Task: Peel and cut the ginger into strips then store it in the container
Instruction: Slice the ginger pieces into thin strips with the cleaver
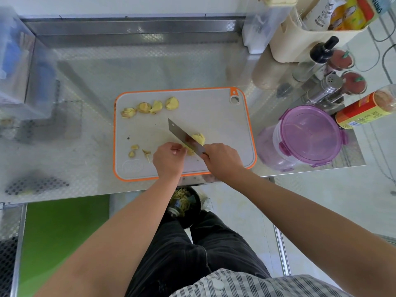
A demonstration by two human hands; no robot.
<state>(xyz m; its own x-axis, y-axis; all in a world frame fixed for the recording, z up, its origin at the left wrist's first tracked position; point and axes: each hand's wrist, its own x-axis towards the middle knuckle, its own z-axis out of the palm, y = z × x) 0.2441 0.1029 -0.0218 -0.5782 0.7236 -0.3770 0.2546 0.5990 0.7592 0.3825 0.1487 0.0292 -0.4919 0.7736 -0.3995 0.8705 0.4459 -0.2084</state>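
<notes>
A grey cutting board (214,116) with an orange rim lies on the steel counter. My right hand (222,160) grips the handle of a cleaver (182,133), whose blade rests on the board. Cut ginger strips (198,138) lie just right of the blade. My left hand (169,159) presses a ginger piece (190,151) against the blade's left side. Several peeled ginger slices (150,107) sit in a row at the board's far left. Small ginger scraps (137,151) lie near its front left. The purple-lidded container (308,136) stands shut to the right of the board.
Spice jars, a metal shaker (327,88) and a dark bottle (321,52) crowd the back right. A cream bin (300,39) holds packets. Below the counter edge, a black bin (184,205) holds ginger peelings. Blurred boxes stand at the far left.
</notes>
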